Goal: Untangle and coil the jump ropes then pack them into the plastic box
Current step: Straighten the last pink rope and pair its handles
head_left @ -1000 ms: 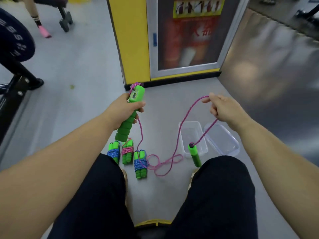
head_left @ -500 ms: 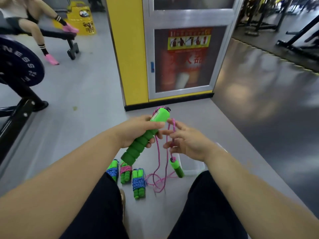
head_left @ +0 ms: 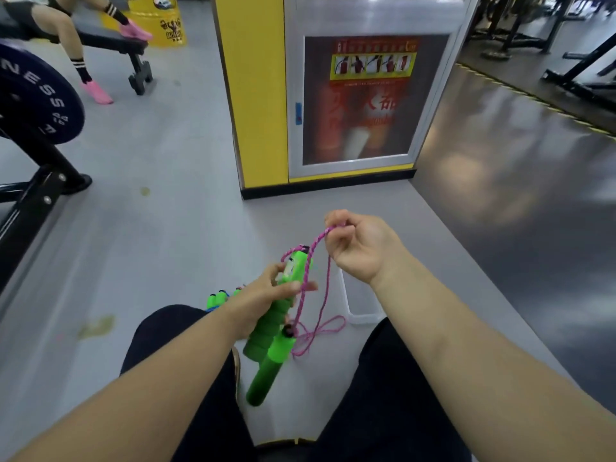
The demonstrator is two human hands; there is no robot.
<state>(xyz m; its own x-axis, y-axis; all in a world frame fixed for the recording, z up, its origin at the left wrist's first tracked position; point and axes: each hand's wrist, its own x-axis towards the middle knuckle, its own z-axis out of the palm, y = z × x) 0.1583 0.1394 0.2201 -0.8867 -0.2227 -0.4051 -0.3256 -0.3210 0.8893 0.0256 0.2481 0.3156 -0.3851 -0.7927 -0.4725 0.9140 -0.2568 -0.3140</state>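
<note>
Clenched round the counter handle [head_left: 266, 338], our left hand [head_left: 260, 301] holds it with its long axis running 1 o'clock to 7 o'clock. Our right hand [head_left: 361, 248], at 1 o'clock of that grip, pinches the pink braided cord [head_left: 320, 240]. The second handle [head_left: 266, 375], smooth and green, dangles at 6 o'clock, with slack looping toward the plastic box [head_left: 363, 320] at 3 o'clock.

Glass-fronted fire cabinet [head_left: 360, 98] in yellow pillar [head_left: 253, 95]; weight plate [head_left: 36, 101], bench [head_left: 110, 45].
</note>
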